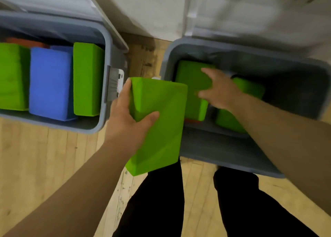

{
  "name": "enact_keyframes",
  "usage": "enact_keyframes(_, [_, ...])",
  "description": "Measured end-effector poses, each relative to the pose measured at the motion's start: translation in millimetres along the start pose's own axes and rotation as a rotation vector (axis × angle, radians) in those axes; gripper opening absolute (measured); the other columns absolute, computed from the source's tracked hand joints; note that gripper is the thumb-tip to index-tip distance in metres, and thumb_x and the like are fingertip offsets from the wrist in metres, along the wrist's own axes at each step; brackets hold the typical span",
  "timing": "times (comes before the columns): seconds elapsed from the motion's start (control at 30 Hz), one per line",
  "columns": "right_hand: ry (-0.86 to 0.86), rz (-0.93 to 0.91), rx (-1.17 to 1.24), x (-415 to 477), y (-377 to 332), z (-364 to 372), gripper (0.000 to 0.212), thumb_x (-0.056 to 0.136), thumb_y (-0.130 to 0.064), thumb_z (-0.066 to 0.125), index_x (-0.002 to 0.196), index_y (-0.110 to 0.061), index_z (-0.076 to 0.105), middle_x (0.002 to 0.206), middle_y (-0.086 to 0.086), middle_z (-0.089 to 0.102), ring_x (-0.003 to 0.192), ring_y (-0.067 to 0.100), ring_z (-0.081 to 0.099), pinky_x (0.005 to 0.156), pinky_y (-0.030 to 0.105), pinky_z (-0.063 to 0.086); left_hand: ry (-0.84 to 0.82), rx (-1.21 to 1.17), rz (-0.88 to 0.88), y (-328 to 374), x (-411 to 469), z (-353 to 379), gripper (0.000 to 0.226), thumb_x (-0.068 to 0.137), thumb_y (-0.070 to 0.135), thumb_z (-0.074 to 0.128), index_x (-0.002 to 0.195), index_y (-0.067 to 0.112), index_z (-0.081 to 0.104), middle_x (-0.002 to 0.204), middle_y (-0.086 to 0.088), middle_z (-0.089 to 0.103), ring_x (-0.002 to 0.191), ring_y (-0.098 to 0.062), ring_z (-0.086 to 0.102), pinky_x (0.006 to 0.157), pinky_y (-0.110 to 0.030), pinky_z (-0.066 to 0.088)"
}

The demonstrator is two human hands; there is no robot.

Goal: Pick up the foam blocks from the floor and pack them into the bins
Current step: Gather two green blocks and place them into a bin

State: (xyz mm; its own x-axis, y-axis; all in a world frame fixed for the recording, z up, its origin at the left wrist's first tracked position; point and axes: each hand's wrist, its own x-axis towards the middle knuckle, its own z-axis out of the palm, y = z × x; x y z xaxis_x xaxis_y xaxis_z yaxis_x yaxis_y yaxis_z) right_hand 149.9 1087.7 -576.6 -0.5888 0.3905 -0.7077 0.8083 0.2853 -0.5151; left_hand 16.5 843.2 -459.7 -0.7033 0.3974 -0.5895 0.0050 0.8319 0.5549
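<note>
Left hand (125, 115) grips a block (159, 129); right hand (220, 91), fingers spread, rests on a packed block (189, 79) in the bin (223, 158). Crooked packing could jam the held one.

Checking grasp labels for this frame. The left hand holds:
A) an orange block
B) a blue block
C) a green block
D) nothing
C: the left hand grips a green foam block, thumb across its near face; the blue block sits in the left bin.
</note>
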Motion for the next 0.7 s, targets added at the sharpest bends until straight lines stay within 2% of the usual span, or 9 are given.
enact_keyframes(0.1, [-0.083, 0.119, 0.475, -56, 21, 2, 0.103, 0.066, -0.050, 0.091, 0.153, -0.040, 0.037, 0.144, -0.003, 0.056, 0.125, 0.016, 0.058, 0.103, 0.038, 0.050, -0.076, -0.037, 0.016, 26, -1, 17, 0.103, 0.078, 0.051, 0.083, 0.150, 0.065, 0.011, 0.145, 0.015, 0.042, 0.122, -0.016, 0.056, 0.103, -0.051, 0.051])
enact_keyframes(0.23, [-0.181, 0.117, 0.686, -111, 43, -4, 0.091, 0.087, -0.015, 0.080, 0.155, -0.045, 0.029, 0.131, -0.019, 0.063, 0.112, 0.003, 0.066, 0.097, 0.028, 0.053, -0.138, -0.051, 0.023, 55, 4, 62, 0.099, 0.076, 0.056, 0.079, 0.150, 0.064, 0.014, 0.134, 0.011, 0.035, 0.122, -0.022, 0.055, 0.106, -0.051, 0.049])
enact_keyframes(0.3, [-0.098, 0.152, 0.654, -127, 62, -14, 0.094, 0.090, -0.017, 0.077, 0.155, -0.052, 0.019, 0.123, -0.032, 0.059, 0.112, 0.000, 0.064, 0.099, 0.025, 0.050, -0.183, -0.054, 0.048, 69, 7, 98, 0.096, 0.081, 0.054, 0.079, 0.151, 0.063, 0.013, 0.134, 0.007, 0.032, 0.119, -0.022, 0.055, 0.105, -0.046, 0.048])
enact_keyframes(0.4, [0.071, 0.229, 0.501, -135, 106, -33, 0.101, 0.092, -0.029, 0.074, 0.156, -0.056, 0.001, 0.139, -0.017, 0.054, 0.119, 0.011, 0.060, 0.102, 0.030, 0.047, -0.257, -0.057, 0.050, 83, 20, 167, 0.098, 0.084, 0.052, 0.078, 0.155, 0.056, 0.011, 0.139, 0.002, 0.034, 0.117, -0.020, 0.053, 0.096, -0.032, 0.046])
enact_keyframes(0.47, [0.133, 0.267, 0.455, -139, 138, -44, 0.101, 0.092, -0.029, 0.073, 0.156, -0.055, -0.001, 0.144, -0.011, 0.055, 0.115, 0.014, 0.062, 0.102, 0.033, 0.049, -0.319, -0.063, 0.057, 88, 29, 213, 0.103, 0.077, 0.059, 0.079, 0.157, 0.053, 0.013, 0.144, 0.002, 0.044, 0.122, -0.019, 0.056, 0.096, -0.031, 0.051])
enact_keyframes(0.53, [0.146, 0.300, 0.404, -143, 163, -51, 0.103, 0.092, -0.028, 0.073, 0.159, -0.049, -0.003, 0.142, -0.005, 0.057, 0.105, 0.015, 0.062, 0.094, 0.032, 0.050, -0.391, -0.021, 0.070, 90, 34, 249, 0.109, 0.074, 0.058, 0.079, 0.160, 0.046, 0.013, 0.149, 0.004, 0.046, 0.127, -0.018, 0.055, 0.104, -0.026, 0.048])
enact_keyframes(0.6, [0.126, 0.346, 0.296, -145, 182, -54, 0.103, 0.093, -0.029, 0.073, 0.161, -0.041, -0.004, 0.141, 0.003, 0.057, 0.100, 0.022, 0.061, 0.085, 0.030, 0.047, -0.416, 0.102, 0.095, 91, 30, 264, 0.103, 0.085, 0.046, 0.079, 0.163, 0.035, 0.012, 0.145, 0.004, 0.042, 0.123, -0.017, 0.052, 0.096, -0.009, 0.039])
enact_keyframes(0.63, [0.134, 0.360, 0.253, -146, 187, -55, 0.103, 0.092, -0.031, 0.073, 0.162, -0.039, -0.002, 0.143, 0.005, 0.055, 0.105, 0.026, 0.061, 0.086, 0.031, 0.048, -0.399, 0.176, 0.110, 89, 25, 264, 0.101, 0.087, 0.045, 0.077, 0.163, 0.034, 0.012, 0.147, -0.001, 0.041, 0.126, -0.020, 0.051, 0.098, -0.012, 0.038])
enact_keyframes(0.7, [0.165, 0.345, 0.207, -151, 188, -54, 0.101, 0.090, -0.036, 0.074, 0.162, -0.039, 0.002, 0.151, 0.003, 0.048, 0.117, 0.028, 0.059, 0.096, 0.038, 0.051, -0.378, 0.326, 0.146, 86, 11, 250, 0.100, 0.089, 0.049, 0.074, 0.163, 0.036, 0.009, 0.154, -0.006, 0.034, 0.137, -0.027, 0.044, 0.111, -0.032, 0.038])
